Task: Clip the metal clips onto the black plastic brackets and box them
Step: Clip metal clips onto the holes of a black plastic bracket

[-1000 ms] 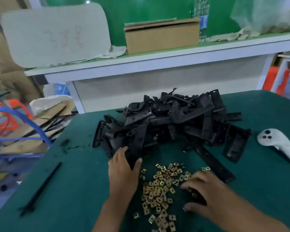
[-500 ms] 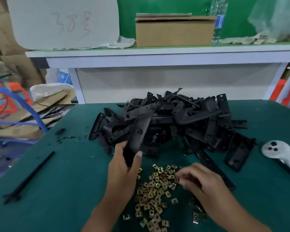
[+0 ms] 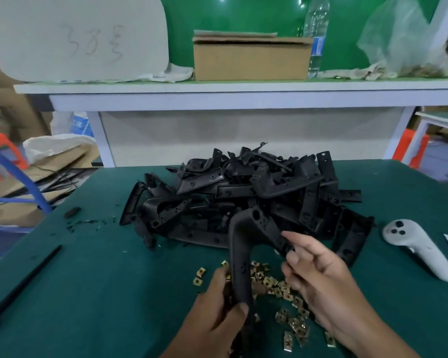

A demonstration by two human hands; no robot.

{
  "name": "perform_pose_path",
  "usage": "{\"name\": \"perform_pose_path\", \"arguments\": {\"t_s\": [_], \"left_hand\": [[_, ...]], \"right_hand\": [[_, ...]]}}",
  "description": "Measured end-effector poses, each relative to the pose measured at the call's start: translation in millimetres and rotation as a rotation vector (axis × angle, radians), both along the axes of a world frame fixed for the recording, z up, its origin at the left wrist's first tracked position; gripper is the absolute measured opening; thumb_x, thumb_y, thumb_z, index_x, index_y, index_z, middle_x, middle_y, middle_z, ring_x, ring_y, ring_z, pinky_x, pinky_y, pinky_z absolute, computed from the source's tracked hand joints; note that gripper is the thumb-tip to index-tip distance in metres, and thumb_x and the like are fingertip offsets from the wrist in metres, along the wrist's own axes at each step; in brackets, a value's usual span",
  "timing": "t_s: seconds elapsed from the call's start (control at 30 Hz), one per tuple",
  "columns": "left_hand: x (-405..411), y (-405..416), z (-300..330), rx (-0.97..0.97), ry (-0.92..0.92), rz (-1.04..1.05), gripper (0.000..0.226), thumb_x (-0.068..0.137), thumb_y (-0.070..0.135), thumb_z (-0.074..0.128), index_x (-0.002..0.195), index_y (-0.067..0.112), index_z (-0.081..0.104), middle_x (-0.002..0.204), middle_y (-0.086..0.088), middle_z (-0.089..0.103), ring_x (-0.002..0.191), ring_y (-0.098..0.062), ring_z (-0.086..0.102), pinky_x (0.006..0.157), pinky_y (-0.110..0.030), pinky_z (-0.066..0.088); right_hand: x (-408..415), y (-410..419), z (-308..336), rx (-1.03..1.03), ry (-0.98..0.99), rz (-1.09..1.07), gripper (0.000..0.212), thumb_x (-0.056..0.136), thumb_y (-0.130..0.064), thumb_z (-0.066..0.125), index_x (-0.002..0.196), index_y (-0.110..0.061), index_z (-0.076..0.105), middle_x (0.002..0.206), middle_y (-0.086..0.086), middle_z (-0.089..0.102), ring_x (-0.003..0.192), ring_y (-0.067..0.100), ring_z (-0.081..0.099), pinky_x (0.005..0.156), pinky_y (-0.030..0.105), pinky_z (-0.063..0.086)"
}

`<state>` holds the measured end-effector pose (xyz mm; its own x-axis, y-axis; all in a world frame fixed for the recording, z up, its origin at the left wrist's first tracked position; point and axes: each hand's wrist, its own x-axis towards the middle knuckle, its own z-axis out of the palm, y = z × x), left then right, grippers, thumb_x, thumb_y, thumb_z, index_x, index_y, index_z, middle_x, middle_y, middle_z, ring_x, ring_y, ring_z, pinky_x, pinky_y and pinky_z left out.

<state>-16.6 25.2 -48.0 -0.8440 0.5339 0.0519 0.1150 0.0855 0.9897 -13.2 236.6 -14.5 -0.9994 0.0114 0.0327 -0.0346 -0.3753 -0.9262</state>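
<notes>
2 hands share 1 black bracket [image 3: 239,244]: your left hand [image 3: 217,313] grips its lower leg at 6 o'clock, your right hand [image 3: 318,275] pinches its other end, above loose metal clips [image 3: 285,293].
</notes>
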Motion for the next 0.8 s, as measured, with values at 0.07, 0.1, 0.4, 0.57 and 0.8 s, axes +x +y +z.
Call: {"name": "perform_pose_path", "arguments": {"t_s": [0.07,0.1,0.4,0.57,0.8], "left_hand": [[3.0,1.1,4.4,0.141,0.012,0.072,0.054,0.089,0.062,0.064,0.137,0.058,0.040,0.139,0.023,0.058,0.126,0.000,0.056,0.100,-0.029,0.049],[5.0,1.4,5.3,0.214,0.040,0.142,0.053,0.088,0.061,0.068,0.135,0.056,0.044,0.136,0.021,0.060,0.124,-0.001,0.058,0.098,-0.027,0.051],[6.1,4.5,6.0,0.571,-0.263,0.272,0.032,0.089,0.038,0.076,0.109,0.014,0.069,0.093,-0.019,0.073,0.076,-0.024,0.072,0.066,-0.030,0.058],[10.0,11.0,-2.5,0.534,-0.325,0.131,0.035,0.081,0.034,0.086,0.100,0.011,0.068,0.091,-0.023,0.071,0.075,-0.027,0.071,0.064,-0.032,0.058],[12.0,15.7,-3.7,0.512,-0.234,0.149,0.028,0.083,0.033,0.081,0.098,0.013,0.068,0.088,-0.018,0.072,0.068,-0.023,0.070,0.058,-0.027,0.056]], "right_hand": [[2.5,-2.6,-0.5,0.086,-0.002,0.054,0.032,0.075,-0.031,0.079,0.106,-0.032,0.079,0.077,-0.009,0.067,0.074,0.010,0.066,0.066,0.023,0.054],[4.0,-4.2,-2.6,0.130,-0.004,0.100,0.035,0.074,-0.037,0.084,0.109,-0.033,0.078,0.078,-0.012,0.067,0.076,0.010,0.066,0.070,0.024,0.054],[-2.6,-1.3,-10.5,-0.064,-0.118,0.131,0.043,0.072,-0.025,0.080,0.114,-0.016,0.076,0.083,0.002,0.071,0.064,0.006,0.063,0.054,0.017,0.050],[-3.8,-2.2,-10.0,-0.113,-0.187,0.077,0.037,0.077,-0.021,0.071,0.113,-0.012,0.066,0.077,-0.002,0.069,0.062,0.004,0.062,0.048,0.015,0.047],[-2.6,-0.9,-11.5,-0.041,-0.100,0.116,0.026,0.080,-0.023,0.073,0.105,-0.020,0.078,0.085,-0.005,0.070,0.068,0.004,0.064,0.054,0.016,0.049]]}}
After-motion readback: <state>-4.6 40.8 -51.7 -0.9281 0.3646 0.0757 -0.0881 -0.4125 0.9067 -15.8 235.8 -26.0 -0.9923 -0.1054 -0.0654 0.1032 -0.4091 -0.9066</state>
